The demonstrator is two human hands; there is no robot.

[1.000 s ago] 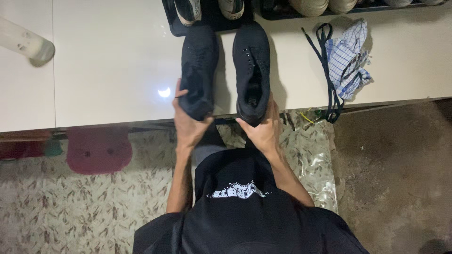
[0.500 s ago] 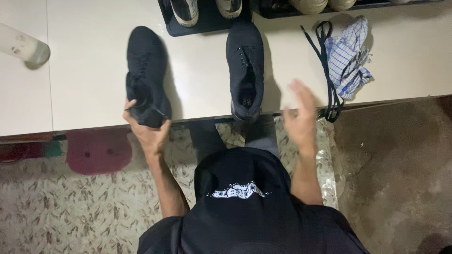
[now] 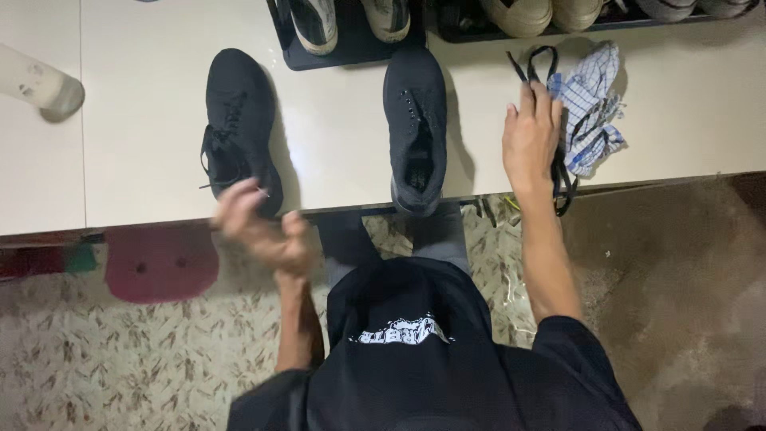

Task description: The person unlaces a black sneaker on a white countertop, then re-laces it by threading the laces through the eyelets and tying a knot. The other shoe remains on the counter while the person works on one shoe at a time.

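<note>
On the white table (image 3: 144, 152), the right hand (image 3: 531, 144) lies flat with fingers spread on the black lace (image 3: 558, 172), beside the checked cloth (image 3: 590, 108); no closed hold shows. Left of it stands the right shoe (image 3: 415, 128). The left hand (image 3: 259, 227), blurred, open and empty, is just near of the left shoe (image 3: 238, 124).

Both black shoes (image 3: 237, 120) (image 3: 415, 128) look matt knit cloth; the white worktop (image 3: 343, 136) is smooth and glossy; the checked rag (image 3: 590, 104) is woven cloth.
</note>
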